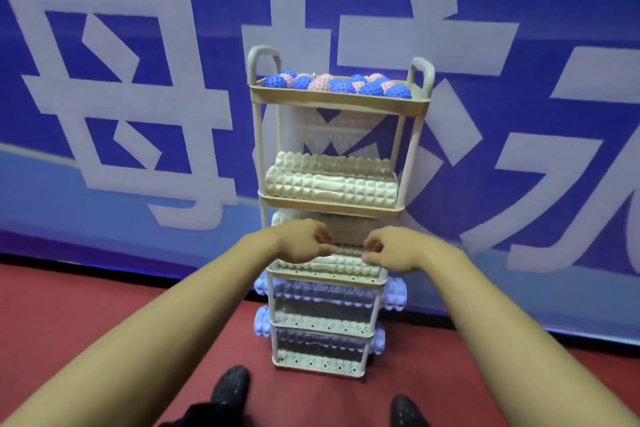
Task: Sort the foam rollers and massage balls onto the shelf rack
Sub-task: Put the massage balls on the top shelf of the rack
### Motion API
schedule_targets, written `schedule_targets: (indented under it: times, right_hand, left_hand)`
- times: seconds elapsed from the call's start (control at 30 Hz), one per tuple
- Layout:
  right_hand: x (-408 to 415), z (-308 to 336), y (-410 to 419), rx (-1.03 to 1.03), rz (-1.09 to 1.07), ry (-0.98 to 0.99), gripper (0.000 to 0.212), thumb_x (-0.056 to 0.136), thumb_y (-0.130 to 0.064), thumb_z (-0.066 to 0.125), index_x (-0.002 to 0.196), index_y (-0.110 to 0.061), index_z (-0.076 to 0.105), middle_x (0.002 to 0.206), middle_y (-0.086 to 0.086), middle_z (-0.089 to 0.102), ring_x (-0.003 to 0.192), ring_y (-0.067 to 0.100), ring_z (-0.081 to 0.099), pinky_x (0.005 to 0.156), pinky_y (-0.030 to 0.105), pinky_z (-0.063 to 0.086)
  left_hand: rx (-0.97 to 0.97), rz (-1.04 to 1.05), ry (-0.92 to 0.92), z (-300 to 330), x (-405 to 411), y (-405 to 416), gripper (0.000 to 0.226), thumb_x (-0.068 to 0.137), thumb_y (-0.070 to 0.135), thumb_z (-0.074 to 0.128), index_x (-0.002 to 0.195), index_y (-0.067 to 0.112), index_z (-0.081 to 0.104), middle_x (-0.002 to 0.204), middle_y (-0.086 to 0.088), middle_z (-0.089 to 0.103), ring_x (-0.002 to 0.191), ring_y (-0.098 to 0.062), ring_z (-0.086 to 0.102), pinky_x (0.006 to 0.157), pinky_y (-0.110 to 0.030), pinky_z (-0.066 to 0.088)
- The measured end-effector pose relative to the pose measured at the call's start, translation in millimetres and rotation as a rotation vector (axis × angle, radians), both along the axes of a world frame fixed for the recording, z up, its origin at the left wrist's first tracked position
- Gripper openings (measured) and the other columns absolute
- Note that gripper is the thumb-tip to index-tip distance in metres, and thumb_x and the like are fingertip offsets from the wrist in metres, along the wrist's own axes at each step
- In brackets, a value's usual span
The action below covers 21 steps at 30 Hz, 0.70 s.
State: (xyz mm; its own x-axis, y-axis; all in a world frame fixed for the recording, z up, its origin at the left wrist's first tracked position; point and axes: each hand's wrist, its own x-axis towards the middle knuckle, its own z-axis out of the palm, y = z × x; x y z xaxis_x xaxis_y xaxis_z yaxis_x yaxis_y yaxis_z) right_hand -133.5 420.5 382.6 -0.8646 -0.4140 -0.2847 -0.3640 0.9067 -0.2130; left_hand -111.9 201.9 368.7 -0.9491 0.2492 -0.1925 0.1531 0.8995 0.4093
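A tall beige shelf rack [332, 208] stands against the wall. Its top tier holds several spiky blue and pink massage balls [337, 83]. Cream foam rollers [332, 185] lie on the second tier. On the third tier lies another cream roller [332, 265]. My left hand [304, 243] and my right hand [391, 250] both hover at this roller with fingers curled, pinching its top from either side. Pale blue rollers [393, 295] fill the two lowest tiers, their ends sticking out at both sides.
A blue banner with large white characters [138, 97] covers the wall behind the rack. The floor [86, 315] is red. My two black shoes [230, 388] stand just in front of the rack's base.
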Motion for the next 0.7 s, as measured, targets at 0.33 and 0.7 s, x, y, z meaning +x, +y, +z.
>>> schedule_targets:
  times: [0.33, 0.7]
  right_hand:
    - [50.5, -206.9, 3.5, 0.008, -0.042, -0.383, 0.050, 0.096, -0.043, 0.062, 0.138, -0.014, 0.057, 0.140, 0.006, 0.059, 0.122, 0.025, 0.058, 0.102, 0.030, 0.044]
    - [86.3, -449.4, -9.6, -0.020, -0.119, -0.756, 0.050, 0.095, -0.044, 0.062, 0.136, -0.016, 0.057, 0.138, 0.005, 0.060, 0.122, 0.026, 0.059, 0.105, 0.036, 0.046]
  left_hand:
    - [-0.079, -0.013, -0.506, -218.2, 55.0, 9.5, 0.044, 0.096, 0.044, 0.061, 0.131, 0.018, 0.064, 0.135, -0.004, 0.063, 0.122, -0.023, 0.058, 0.107, -0.032, 0.043]
    - [-0.082, 0.057, -0.804, -443.1, 74.8, 2.5, 0.046, 0.099, 0.037, 0.055, 0.141, 0.018, 0.054, 0.142, -0.005, 0.058, 0.126, -0.023, 0.057, 0.103, -0.026, 0.044]
